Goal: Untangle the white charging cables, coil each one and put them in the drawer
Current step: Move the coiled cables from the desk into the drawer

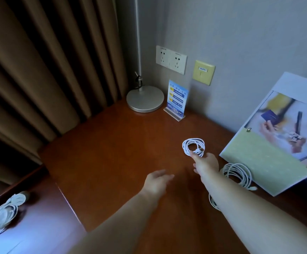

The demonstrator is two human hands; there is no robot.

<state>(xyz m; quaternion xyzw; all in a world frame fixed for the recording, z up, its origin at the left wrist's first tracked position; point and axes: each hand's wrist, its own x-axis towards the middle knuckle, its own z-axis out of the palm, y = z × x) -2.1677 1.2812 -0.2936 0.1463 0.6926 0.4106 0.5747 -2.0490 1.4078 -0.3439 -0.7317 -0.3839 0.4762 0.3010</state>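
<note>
White coiled cable (194,139) on the worktop (112,153): my right hand (206,163) pinches its near edge, while my left hand (157,182) hovers with loose fingers.

Brown curtain (30,70) left; grey wall (240,33) behind wooden desk (112,153); dim light.

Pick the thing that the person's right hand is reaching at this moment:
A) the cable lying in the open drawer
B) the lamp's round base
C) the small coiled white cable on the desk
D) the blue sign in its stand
C: the right hand has its fingertips at the near edge of the small coiled white cable on the desk, well away from the other options; whether the grip has closed is unclear.
</note>
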